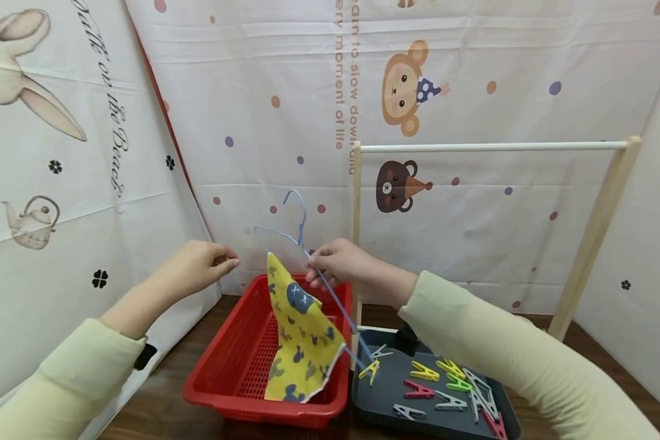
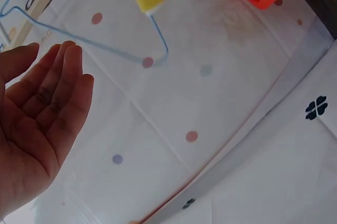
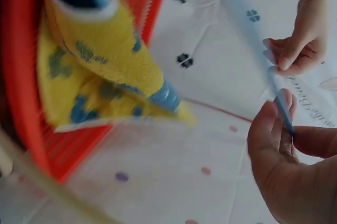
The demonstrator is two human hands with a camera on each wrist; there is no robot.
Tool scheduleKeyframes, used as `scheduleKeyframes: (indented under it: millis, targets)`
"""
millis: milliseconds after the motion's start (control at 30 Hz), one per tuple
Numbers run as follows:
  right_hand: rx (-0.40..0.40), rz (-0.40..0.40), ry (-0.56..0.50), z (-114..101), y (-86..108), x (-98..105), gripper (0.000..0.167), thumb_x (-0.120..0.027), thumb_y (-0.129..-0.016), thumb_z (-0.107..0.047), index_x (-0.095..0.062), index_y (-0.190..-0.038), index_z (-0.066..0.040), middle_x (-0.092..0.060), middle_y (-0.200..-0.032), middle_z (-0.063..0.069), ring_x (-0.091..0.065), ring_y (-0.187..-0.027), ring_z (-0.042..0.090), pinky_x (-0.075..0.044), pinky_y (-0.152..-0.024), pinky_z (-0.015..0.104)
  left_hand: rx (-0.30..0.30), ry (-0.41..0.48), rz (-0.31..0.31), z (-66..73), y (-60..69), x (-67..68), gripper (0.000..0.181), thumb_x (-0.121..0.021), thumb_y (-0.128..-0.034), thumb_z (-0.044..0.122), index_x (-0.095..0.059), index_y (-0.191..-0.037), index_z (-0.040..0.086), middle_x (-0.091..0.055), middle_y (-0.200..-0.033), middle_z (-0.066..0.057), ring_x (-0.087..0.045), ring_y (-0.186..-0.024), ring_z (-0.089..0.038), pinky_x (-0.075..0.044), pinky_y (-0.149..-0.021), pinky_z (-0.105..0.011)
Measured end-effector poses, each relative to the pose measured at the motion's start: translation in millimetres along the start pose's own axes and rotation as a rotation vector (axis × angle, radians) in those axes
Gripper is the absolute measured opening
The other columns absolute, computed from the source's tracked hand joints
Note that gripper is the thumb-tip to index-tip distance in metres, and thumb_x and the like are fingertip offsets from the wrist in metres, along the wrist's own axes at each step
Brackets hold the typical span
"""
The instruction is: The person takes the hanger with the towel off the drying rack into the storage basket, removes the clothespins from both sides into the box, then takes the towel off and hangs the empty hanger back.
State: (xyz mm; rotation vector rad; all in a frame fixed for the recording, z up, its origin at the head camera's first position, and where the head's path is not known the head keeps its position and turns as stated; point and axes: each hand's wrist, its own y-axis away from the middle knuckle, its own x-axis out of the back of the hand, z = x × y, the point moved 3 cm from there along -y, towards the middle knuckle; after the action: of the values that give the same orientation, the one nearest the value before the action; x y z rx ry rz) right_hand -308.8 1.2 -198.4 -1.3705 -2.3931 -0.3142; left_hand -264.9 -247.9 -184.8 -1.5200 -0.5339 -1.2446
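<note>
My right hand (image 1: 332, 263) pinches the sloping arm of a blue clothes hanger (image 1: 332, 294) between thumb and fingers. The hanger is tilted, its hook up and its right end low over the grey tray. From it hangs a yellow towel (image 1: 302, 342) with blue and grey figures and a white edge, in front of and over the red basket. At the hanger's low end is a yellow clothespin (image 1: 371, 371); whether it is clipped on or lies behind, I cannot tell. My left hand (image 1: 200, 266), fingers loosely bent (image 2: 39, 124), holds nothing, left of the towel.
The red basket (image 1: 209, 373) stands on a dark wooden table (image 1: 162, 385). Right of it, a grey tray (image 1: 379, 406) contains several clothespins (image 1: 425, 371) in different colours. Behind rises a wooden rack with a white rod (image 1: 489, 147). Printed white cloth (image 1: 242, 79) surrounds the table.
</note>
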Motion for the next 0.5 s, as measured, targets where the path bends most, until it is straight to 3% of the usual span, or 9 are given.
scheduleKeyframes:
  millis: [200, 300, 500]
  targets:
    - [0.021, 0.026, 0.134, 7, 9.5, 21, 0.024, -0.051, -0.108, -0.012, -0.065, -0.112, 0.006, -0.063, -0.077, 0.002, -0.063, -0.064, 0.007, -0.062, -0.071, 0.023, -0.030, 0.021, -0.042, 10.9, -10.0, -16.4, 0.015, -0.069, -0.0964, 0.014, -0.077, -0.102, 0.003, -0.077, -0.087, -0.006, -0.069, -0.077, -0.015, -0.058, -0.068, -0.036]
    - [0.045, 0.049, 0.183, 6, 9.4, 28, 0.022, -0.050, -0.108, -0.012, -0.064, -0.110, 0.005, -0.058, -0.075, 0.002, -0.059, -0.063, 0.008, -0.059, -0.067, 0.019, -0.082, 0.023, -0.026, 17.6, -16.0, -28.3, 0.015, -0.071, -0.0947, 0.012, -0.077, -0.104, 0.002, -0.077, -0.090, -0.008, -0.071, -0.082, -0.020, -0.060, -0.074, -0.039]
    - [0.115, 0.063, 0.287, 1, 2.6, 38, 0.022, -0.047, -0.109, -0.010, -0.062, -0.107, 0.006, -0.051, -0.075, 0.001, -0.053, -0.064, 0.009, -0.054, -0.063, 0.017, -0.201, -0.034, 0.012, 35.8, -24.7, -55.2, 0.028, -0.077, -0.0906, 0.013, -0.075, -0.117, 0.005, -0.075, -0.115, -0.013, -0.070, -0.109, -0.031, -0.059, -0.094, -0.048]
